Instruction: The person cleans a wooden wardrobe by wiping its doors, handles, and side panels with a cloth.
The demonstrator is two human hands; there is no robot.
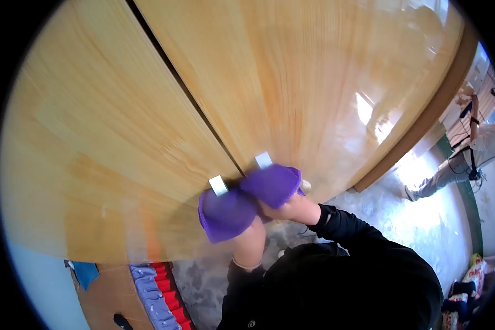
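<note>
Two large light-wood panels, a left one (104, 126) and a right one (291, 82), meet at a dark gap. Near the bottom of the gap, each panel bears a small white handle: one on the left (218, 185), one on the right (263, 160). A purple cloth (275, 184) lies over both my hands, just below the handles. My left hand (250, 242) shows only its wrist side, and its fingers are under the cloth. Of my right hand (286, 209) the lower part shows beside the cloth, its fingers hidden.
Another person (487, 143) stands at the right on the shiny grey floor (429, 236). Colourful bags (473, 280) lie at the lower right. At the lower left are a brown board (113, 297), a blue cloth (85, 274) and grey and red fabric (151, 291).
</note>
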